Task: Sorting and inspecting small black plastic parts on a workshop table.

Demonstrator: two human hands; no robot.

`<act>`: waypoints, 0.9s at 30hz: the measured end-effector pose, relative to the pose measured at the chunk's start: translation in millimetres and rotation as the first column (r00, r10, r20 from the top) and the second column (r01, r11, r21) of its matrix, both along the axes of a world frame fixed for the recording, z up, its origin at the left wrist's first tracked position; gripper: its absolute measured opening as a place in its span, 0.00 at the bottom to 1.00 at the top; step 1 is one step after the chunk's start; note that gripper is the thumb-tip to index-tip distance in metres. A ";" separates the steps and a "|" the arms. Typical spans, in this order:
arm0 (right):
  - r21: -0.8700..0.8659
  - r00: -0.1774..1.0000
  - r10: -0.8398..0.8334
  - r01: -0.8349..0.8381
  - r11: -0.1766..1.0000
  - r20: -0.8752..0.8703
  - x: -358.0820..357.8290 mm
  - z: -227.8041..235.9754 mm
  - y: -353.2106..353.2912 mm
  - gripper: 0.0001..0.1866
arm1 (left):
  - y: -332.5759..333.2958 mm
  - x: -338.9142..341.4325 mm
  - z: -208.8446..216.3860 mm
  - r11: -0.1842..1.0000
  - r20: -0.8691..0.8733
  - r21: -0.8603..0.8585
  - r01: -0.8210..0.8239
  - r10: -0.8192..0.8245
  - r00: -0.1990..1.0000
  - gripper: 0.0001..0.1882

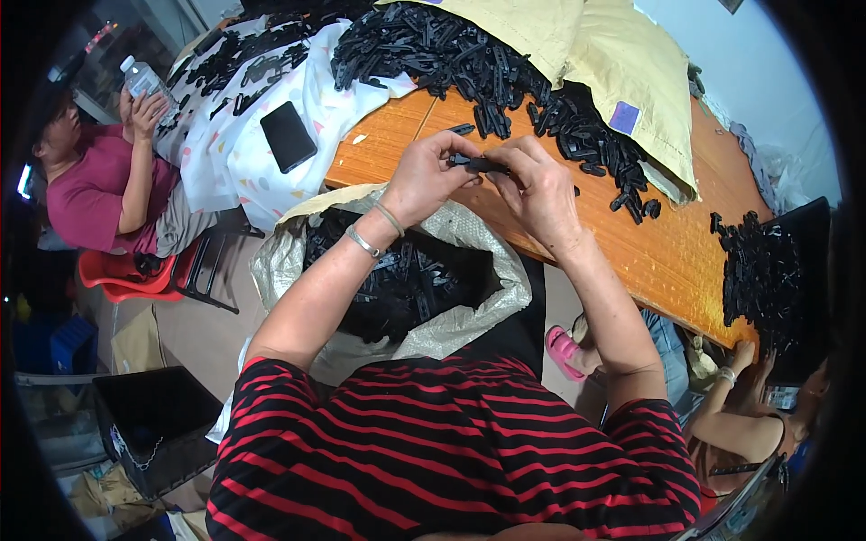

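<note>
Between both hands, above the near edge of the wooden table [649,243], is a small, slim black plastic piece [479,164]. My left hand [422,178] pinches its left end. The fingers of my right hand [545,191] are closed on its right end and cover part of it. Just below my hands gapes a woven sack [511,266] holding many similar black pieces [410,284]. Beyond my hands a large heap of black pieces [437,54] spreads over the table. One loose piece [462,129] lies near my left fingertips.
Paper sacks [622,63] lie on the heap. A phone [288,137] rests on a patterned cloth [203,162] at left. One person [108,185] sits there with a bottle [144,79]. Another person [744,433] works at right by more black pieces [758,270]. A black crate [158,424] stands lower left.
</note>
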State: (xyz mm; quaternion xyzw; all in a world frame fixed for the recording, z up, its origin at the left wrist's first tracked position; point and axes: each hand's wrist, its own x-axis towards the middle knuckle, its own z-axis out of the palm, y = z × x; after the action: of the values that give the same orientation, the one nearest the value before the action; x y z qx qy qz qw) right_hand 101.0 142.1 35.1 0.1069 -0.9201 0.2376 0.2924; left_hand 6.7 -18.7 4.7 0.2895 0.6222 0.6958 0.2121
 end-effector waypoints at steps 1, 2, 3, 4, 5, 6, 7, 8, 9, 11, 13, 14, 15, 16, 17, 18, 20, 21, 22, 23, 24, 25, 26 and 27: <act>-0.014 1.000 0.000 0.000 1.000 0.021 -0.1 0.3 -0.1 0.12 | -1.1 0.4 0.9 1.000 0.004 0.000 0.000 0.000 1.000 0.10; -0.013 1.000 0.001 -0.001 1.000 0.021 -0.6 0.4 -0.1 0.12 | -1.9 1.0 1.7 1.000 0.009 -0.001 0.001 -0.001 1.000 0.10; -0.011 1.000 0.008 -0.008 1.000 0.028 -1.5 0.3 0.0 0.12 | -2.7 2.7 2.3 1.000 0.009 0.000 0.000 0.000 1.000 0.10; -0.010 0.999 0.015 -0.015 1.000 0.034 -2.2 -0.1 0.0 0.11 | -3.6 5.1 2.9 1.000 0.018 0.014 -0.016 0.016 1.000 0.10; -0.010 0.999 0.016 -0.016 1.000 0.034 -2.6 -0.9 -0.2 0.11 | -4.3 6.9 3.6 0.999 0.028 0.028 -0.032 0.031 0.999 0.10; -0.023 1.000 0.013 -0.012 1.000 0.029 -2.9 -1.9 -0.5 0.11 | -4.3 8.3 4.4 0.999 0.028 0.028 -0.034 0.033 0.999 0.10; -0.037 1.000 0.014 -0.013 0.999 0.023 -4.0 -2.6 -2.0 0.11 | -4.9 9.5 5.4 0.999 0.068 0.042 -0.035 0.032 0.997 0.11; -0.038 1.000 0.020 -0.019 0.999 0.023 -3.6 -2.9 -2.5 0.11 | -5.2 10.2 5.8 0.998 0.108 0.056 -0.037 0.031 0.994 0.11; -0.028 0.999 0.015 -0.014 1.000 0.032 -2.0 -3.2 -1.9 0.12 | -5.1 10.6 5.4 0.998 0.107 0.055 -0.044 0.038 0.994 0.11; -0.017 0.999 0.014 -0.013 1.000 0.037 -1.5 -3.5 -1.8 0.12 | -4.5 9.6 5.9 0.998 0.078 -0.063 -0.012 0.017 0.997 0.16; 0.003 1.000 -0.011 0.011 1.000 0.006 -0.7 -6.5 -1.4 0.12 | -7.8 11.5 6.7 1.000 0.094 -0.031 0.007 -0.004 0.996 0.16; 0.003 1.000 -0.014 0.014 1.000 0.008 -0.3 -7.2 -1.5 0.12 | -8.2 13.8 7.1 1.000 0.111 0.002 0.030 -0.030 0.993 0.17; 0.014 1.000 -0.008 0.008 1.000 -0.012 -0.3 -7.8 -2.1 0.12 | -7.6 16.3 8.2 0.999 0.113 0.002 0.034 -0.034 0.993 0.17; 0.026 0.999 0.003 -0.003 1.000 -0.033 -0.7 -8.0 -3.0 0.13 | -8.2 19.2 11.3 1.000 0.046 0.006 -0.009 0.009 0.999 0.17; 0.025 0.999 0.003 -0.002 1.000 -0.033 -0.9 -8.8 -2.4 0.13 | -8.3 21.0 12.9 0.999 -0.021 0.013 -0.052 0.052 0.998 0.17; -0.025 1.000 0.027 -0.026 0.999 0.014 -1.1 -10.1 -1.5 0.14 | -7.0 21.1 8.2 0.999 -0.020 0.013 -0.051 0.051 0.998 0.17; -0.075 0.997 0.054 -0.050 0.996 0.058 -3.8 -9.5 -2.1 0.16 | -4.4 21.7 3.1 0.991 -0.190 0.025 -0.134 0.137 0.972 0.17; -0.217 0.991 0.044 -0.015 0.976 0.129 -5.8 -8.2 -4.5 0.17 | -5.8 21.6 1.1 0.991 -0.191 0.025 -0.135 0.137 0.972 0.17; -0.353 0.978 0.038 0.036 0.935 0.203 -6.6 -8.2 -4.0 0.19 | -6.3 26.3 11.2 0.989 -0.234 -0.001 -0.145 0.141 0.962 0.17; -0.353 0.978 0.034 0.041 0.935 0.205 -6.9 -9.3 -1.9 0.19 | -6.7 29.1 17.1 0.987 -0.278 -0.026 -0.157 0.144 0.950 0.17; -0.364 0.945 0.051 0.075 0.928 0.322 -7.3 -11.4 0.6 0.18 | -6.9 29.5 17.2 0.988 -0.276 -0.027 -0.153 0.140 0.951 0.17; -0.371 0.899 0.070 0.107 0.922 0.433 -7.5 -13.2 2.0 0.18 | -8.3 29.8 18.0 0.985 -0.349 -0.062 -0.164 0.132 0.928 0.17; -0.372 0.899 0.067 0.110 0.922 0.433 -8.4 -17.3 3.3 0.18 | -9.3 30.1 18.6 0.980 -0.420 -0.096 -0.177 0.121 0.899 0.17; -0.383 0.911 0.073 0.097 0.919 0.406 -9.5 -23.2 4.6 0.17 | -9.5 30.5 19.5 0.980 -0.420 -0.096 -0.174 0.119 0.900 0.17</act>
State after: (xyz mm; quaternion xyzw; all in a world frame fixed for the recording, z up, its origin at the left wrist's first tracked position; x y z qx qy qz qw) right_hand 91.5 146.8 11.8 -0.0126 -0.8946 0.4333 0.1088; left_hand 37.2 -28.2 24.2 0.3675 0.7173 0.5906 0.0417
